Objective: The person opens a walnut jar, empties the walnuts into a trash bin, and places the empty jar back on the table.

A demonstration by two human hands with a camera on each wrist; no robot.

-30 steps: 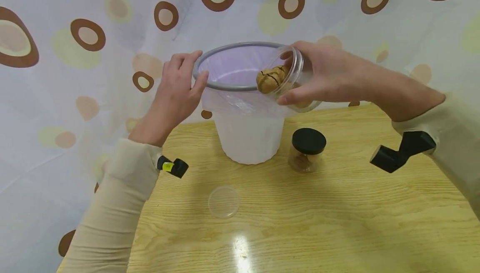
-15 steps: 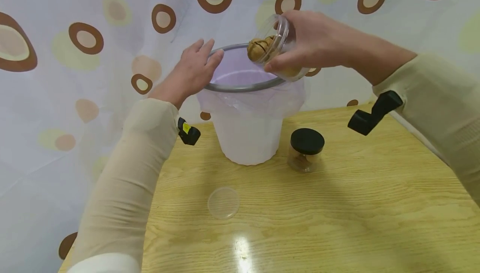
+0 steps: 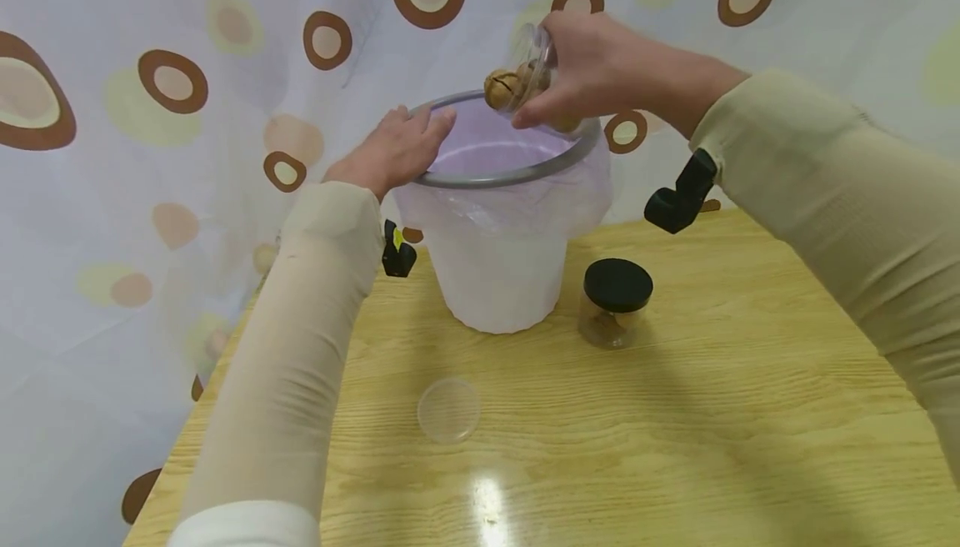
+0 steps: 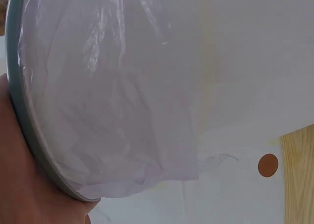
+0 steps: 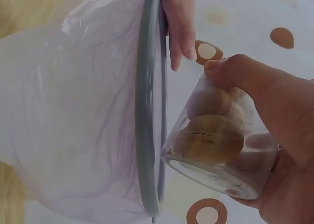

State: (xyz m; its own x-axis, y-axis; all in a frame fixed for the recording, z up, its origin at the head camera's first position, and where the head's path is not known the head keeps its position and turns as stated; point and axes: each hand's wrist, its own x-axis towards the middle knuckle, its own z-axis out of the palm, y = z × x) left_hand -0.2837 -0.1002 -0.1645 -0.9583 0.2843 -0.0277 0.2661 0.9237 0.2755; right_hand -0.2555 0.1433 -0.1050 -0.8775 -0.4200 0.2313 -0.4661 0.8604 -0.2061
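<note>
My right hand (image 3: 592,72) grips a clear plastic jar (image 3: 528,72) tilted mouth-down over a white bin (image 3: 498,280), with walnuts (image 3: 501,88) at the jar's mouth. The right wrist view shows the jar (image 5: 221,150), its walnuts (image 5: 208,138) and the bin's grey rim (image 5: 149,111) close together. My left hand (image 3: 397,147) rests on the grey rim (image 3: 480,176) at the bin's left side with fingers laid flat. A translucent bag (image 4: 108,101) lines the bin and hangs over the rim (image 4: 34,140).
On the wooden table (image 3: 675,430) a second jar with a black lid (image 3: 617,301) stands right of the bin. A clear round lid (image 3: 448,409) lies in front of the bin. A spotted curtain (image 3: 150,113) hangs behind and at the left.
My right hand has lifted the jar and tipped it further, mouth down over the bin. My left hand has slid from the rim's side onto its top edge.
</note>
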